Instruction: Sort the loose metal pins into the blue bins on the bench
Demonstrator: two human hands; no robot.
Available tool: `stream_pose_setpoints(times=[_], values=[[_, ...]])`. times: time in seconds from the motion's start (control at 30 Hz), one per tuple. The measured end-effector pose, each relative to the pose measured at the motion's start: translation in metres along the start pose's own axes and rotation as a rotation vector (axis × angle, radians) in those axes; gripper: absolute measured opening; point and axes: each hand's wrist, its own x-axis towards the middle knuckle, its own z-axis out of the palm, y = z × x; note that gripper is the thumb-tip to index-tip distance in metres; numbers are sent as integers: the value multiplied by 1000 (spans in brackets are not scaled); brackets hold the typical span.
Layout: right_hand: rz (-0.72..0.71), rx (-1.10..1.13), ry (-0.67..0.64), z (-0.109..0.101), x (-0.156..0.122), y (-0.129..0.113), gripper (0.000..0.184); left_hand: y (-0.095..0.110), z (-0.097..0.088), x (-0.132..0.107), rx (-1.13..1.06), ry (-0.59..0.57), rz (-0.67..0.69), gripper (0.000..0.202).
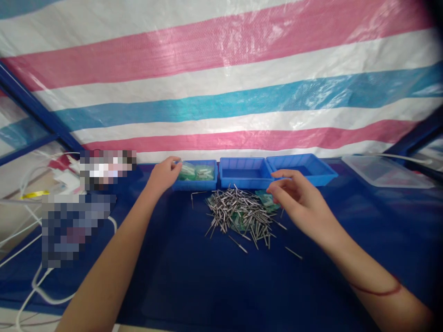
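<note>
My left hand (165, 175) is at the left end of the left blue bin (195, 185), fingers pressed together. Whatever they hold, if anything, is too small to make out. Green-tinted plastic packets (204, 173) of metal pieces lie inside that bin. My right hand (299, 200) hovers at the right side of a pile of blind rivets (238, 207), its thumb and forefinger apart and the other fingers loosely curled. Just beside its fingertips is a green plastic packet (266, 199), partly covered by the pile. Another green packet (238, 220) shows among the rivets.
A middle blue bin (245, 183) and a right blue bin (311, 174) stand behind the pile. One loose rivet (293, 252) lies on the dark blue table (207, 286). A translucent lid-like sheet (384, 173) is at right. White cables (51, 299) run along the left.
</note>
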Motion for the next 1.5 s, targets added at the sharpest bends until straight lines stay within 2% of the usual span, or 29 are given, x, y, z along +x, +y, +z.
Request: stream_pose_setpoints(times=[0.07, 0.17, 0.27, 0.33, 0.43, 0.53, 0.67, 0.77, 0.87, 0.93, 0.97, 1.0, 1.07, 1.13, 1.2, 1.27, 1.33, 1.4, 1.47, 1.5], values=[[-74, -254, 17, -2, 2, 8, 31, 2, 5, 1, 66, -2, 50, 34], [-236, -688, 16, -2, 4, 22, 33, 11, 9, -8, 154, 96, 129, 37], [-281, -936, -36, 1, 4, 34, 44, 26, 8, -23, 231, 174, 243, 43], [-270, -1006, -85, 2, 3, 38, 49, 37, 7, -32, 263, 167, 279, 44], [-255, -1043, -141, 4, 3, 38, 43, 47, 9, -41, 317, 121, 260, 39], [-237, -1051, -159, 4, 3, 33, 36, 46, 14, -44, 368, 90, 162, 38], [-260, -1043, -104, 2, 2, 22, 30, 39, 17, -45, 376, 95, 61, 46], [-295, -930, 14, -1, 1, 12, 29, 43, 14, -49, 308, 167, 62, 48], [-321, -636, 101, 0, -4, 0, 26, 65, 10, -63, 83, 163, 208, 47], [-251, -404, 90, 5, -8, -8, 24, 86, 10, -77, -187, 16, 364, 49], [-194, -292, 65, 8, -11, -12, 23, 97, 11, -85, -324, -72, 380, 52], [-137, -187, 33, 12, -14, -15, 23, 106, 14, -93, -450, -160, 367, 53], [-55, -16, -43, 18, -18, -20, 22, 119, 20, -104, -640, -338, 298, 42], [-1, 104, -90, 23, -21, -23, 20, 123, 24, -109, -753, -376, 220, 34], [69, 203, -82, 25, -21, -24, 22, 120, 26, -107, -763, -304, 193, 27], [192, 321, -72, 26, -20, -23, 28, 115, 22, -103, -683, -175, 230, 21], [365, 464, -140, 27, -19, -22, 37, 110, 18, -100, -562, -65, 354, 17], [544, 596, -285, 28, -19, -22, 47, 107, 14, -99, -427, -8, 541, 18], [646, 681, -411, 30, -20, -25, 48, 106, 13, -100, -304, 21, 696, 21], [672, 702, -434, 30, -21, -26, 43, 106, 12, -101, -258, 28, 741, 22]])
